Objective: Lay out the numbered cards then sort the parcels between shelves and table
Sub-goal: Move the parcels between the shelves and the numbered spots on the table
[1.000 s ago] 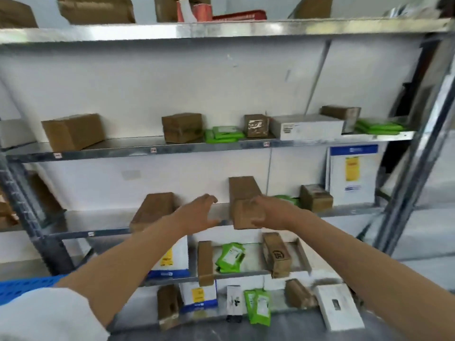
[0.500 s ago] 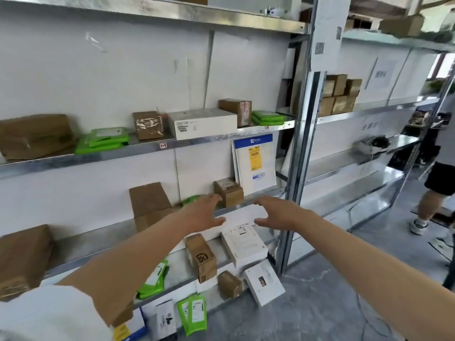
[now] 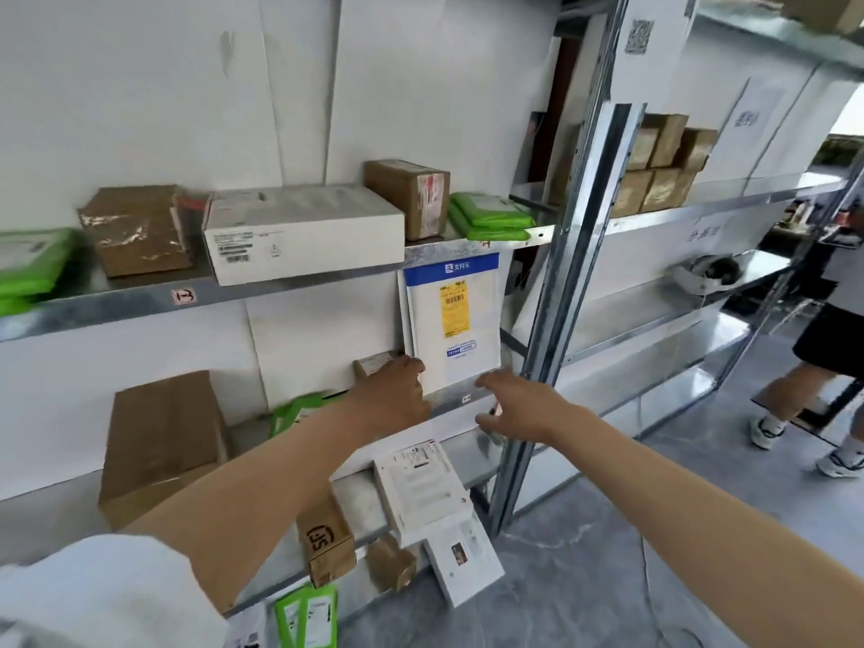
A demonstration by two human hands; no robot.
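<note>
My left hand (image 3: 392, 397) reaches onto the middle shelf (image 3: 460, 399) and covers the small brown box (image 3: 371, 365), with its fingers bent over the box's right end. Just to the right, my right hand (image 3: 516, 404) hovers at the shelf's front edge with fingers spread, holding nothing. A white envelope with a blue top and yellow label (image 3: 451, 320) leans upright behind both hands. A large brown carton (image 3: 159, 441) sits further left on the same shelf, with a green pouch (image 3: 299, 411) beside it.
The upper shelf carries a white flat box (image 3: 299, 231), brown boxes (image 3: 406, 196) and green pouches (image 3: 491, 217). Lower shelves hold an SF carton (image 3: 325, 540) and white boxes (image 3: 421, 488). A steel upright (image 3: 556, 282) stands right of my hands. A person's legs (image 3: 813, 381) are at far right.
My view swung right along the rack. Both hands left the large brown carton and moved right; the left now lies on the small brown box, the right nears the shelf edge.
</note>
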